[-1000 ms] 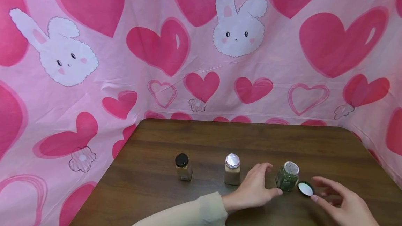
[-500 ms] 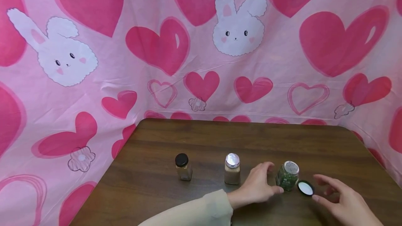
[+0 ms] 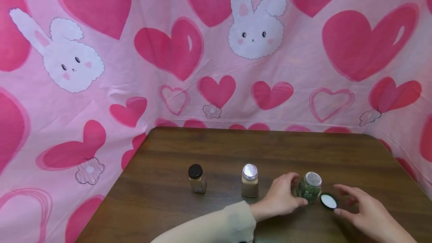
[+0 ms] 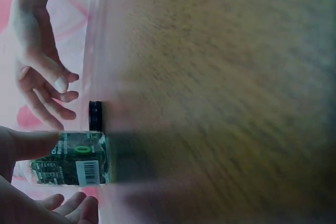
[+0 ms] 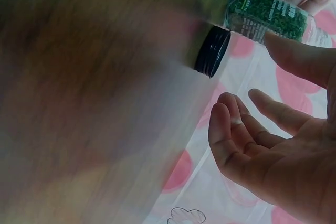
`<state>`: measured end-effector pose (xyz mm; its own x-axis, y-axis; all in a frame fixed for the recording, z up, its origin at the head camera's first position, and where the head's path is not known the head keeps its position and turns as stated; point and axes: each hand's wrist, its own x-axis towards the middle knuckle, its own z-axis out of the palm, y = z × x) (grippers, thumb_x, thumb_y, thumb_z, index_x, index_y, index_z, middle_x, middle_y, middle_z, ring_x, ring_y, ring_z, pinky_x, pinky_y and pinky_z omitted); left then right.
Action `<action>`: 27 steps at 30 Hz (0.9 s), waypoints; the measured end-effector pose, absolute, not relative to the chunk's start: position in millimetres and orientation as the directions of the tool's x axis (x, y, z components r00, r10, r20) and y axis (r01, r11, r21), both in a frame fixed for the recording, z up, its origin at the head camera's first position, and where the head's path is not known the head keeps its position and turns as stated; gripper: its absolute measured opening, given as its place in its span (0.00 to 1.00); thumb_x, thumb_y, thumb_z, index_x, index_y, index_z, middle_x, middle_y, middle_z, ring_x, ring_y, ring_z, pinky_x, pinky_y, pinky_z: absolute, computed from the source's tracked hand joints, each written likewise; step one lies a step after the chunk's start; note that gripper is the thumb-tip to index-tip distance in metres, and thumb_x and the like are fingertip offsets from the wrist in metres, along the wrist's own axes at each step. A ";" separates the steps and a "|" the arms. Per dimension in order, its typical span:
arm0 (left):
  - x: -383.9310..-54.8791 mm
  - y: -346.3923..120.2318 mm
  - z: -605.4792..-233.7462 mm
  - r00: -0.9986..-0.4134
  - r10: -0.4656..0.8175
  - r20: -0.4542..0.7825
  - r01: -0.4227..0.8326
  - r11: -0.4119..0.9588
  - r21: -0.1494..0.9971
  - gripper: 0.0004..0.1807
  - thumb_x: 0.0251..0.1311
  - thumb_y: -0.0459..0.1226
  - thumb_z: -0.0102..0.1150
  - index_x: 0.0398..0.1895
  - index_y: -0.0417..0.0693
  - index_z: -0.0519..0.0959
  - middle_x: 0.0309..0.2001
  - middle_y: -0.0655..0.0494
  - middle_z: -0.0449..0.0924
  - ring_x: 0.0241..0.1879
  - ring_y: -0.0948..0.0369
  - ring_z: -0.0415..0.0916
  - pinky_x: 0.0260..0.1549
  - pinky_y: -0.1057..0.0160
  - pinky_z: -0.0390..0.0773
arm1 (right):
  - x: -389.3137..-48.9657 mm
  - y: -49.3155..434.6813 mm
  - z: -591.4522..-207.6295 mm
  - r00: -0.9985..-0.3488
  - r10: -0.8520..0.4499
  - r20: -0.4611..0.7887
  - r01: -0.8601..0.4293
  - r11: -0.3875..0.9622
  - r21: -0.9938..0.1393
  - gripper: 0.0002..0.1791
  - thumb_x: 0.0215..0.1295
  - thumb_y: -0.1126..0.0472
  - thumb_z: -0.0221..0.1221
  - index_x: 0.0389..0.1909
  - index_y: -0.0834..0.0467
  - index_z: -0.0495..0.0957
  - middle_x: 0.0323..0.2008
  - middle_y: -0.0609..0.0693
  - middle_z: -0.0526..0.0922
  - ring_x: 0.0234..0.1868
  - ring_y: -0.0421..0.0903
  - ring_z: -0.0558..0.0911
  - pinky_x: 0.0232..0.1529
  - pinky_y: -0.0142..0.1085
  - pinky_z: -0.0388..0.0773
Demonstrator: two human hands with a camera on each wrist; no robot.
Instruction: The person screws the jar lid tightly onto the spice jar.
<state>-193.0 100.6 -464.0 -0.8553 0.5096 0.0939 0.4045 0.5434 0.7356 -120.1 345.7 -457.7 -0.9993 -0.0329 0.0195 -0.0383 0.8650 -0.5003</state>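
Note:
A glass spice jar (image 3: 308, 191) of green dried herbs, topped by a perforated shaker insert, stands upright on the table's right half. Around its left side is my left hand (image 3: 282, 197), thumb in front and fingers spread. In the left wrist view the thumb (image 4: 34, 145) overlaps the jar, while the other fingers (image 4: 79, 209) show a gap from it. Just right of the jar lies its black lid (image 3: 328, 201), white inside facing up. My right hand (image 3: 368, 211) hovers beside that lid, fingers loosely bent and holding nothing; the right wrist view shows the lid (image 5: 212, 52) apart from the fingers.
Left of the hands stands a jar of beige powder (image 3: 249, 186) with a silvery top. Farther left is a smaller brownish jar (image 3: 197, 183) with a black cap. The wooden table (image 3: 216, 145) ends at a pink heart-patterned cloth (image 3: 216, 59).
My left hand has moved right, bringing its thumb and fingers closer about the herb jar. The right hand has shifted only slightly beside the lid. The jars and lid stay put.

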 end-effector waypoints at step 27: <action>-199.2 113.9 -467.1 -0.860 0.500 0.100 0.395 0.530 0.750 0.33 0.48 0.39 0.86 0.59 0.54 0.81 0.45 0.71 0.79 0.46 0.74 0.75 0.47 0.74 0.74 | -137.0 347.8 -459.4 -0.991 -0.137 -0.005 -0.115 0.855 -0.505 0.37 0.52 0.60 0.80 0.61 0.71 0.77 0.51 0.66 0.83 0.44 0.59 0.86 0.39 0.55 0.84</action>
